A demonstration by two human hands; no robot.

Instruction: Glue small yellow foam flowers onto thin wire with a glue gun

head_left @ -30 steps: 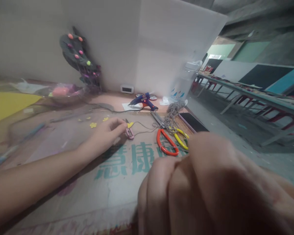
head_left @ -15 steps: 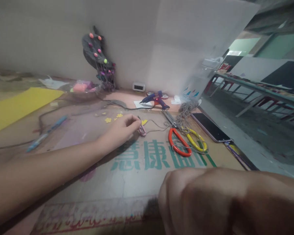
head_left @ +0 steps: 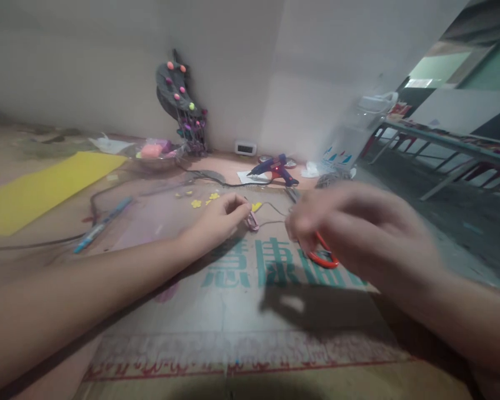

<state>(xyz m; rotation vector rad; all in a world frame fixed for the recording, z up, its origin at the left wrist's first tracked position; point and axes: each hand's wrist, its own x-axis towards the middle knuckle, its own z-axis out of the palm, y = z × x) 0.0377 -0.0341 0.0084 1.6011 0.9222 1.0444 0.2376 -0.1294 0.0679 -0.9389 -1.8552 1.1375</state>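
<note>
My left hand [head_left: 229,215] rests low over the table, thumb and forefinger pinched on a small pinkish piece [head_left: 253,222] whose exact kind I cannot make out. Grey yarn [head_left: 273,208] runs from beside it to the right. My right hand [head_left: 350,228], blurred by motion with fingers curled, hovers over the scissors and hides most of them. One orange-red scissors handle [head_left: 325,261] shows below the fingers. Whether the right hand grips anything is unclear. Small yellow flower shapes [head_left: 196,204] lie just beyond my left hand.
A blue glue gun [head_left: 270,165] with a lit red light stands at the back, its cable running left. Around it are a white digital clock [head_left: 245,148] and a ball of grey yarn [head_left: 333,178]. Yellow sheet [head_left: 54,189] and blue pen [head_left: 104,225] lie left. A grey crescent ornament [head_left: 170,91] leans behind.
My right hand has moved from the lower right foreground forward to above the scissors, covering them and the phone. My left hand keeps its pinch. The view has shifted slightly.
</note>
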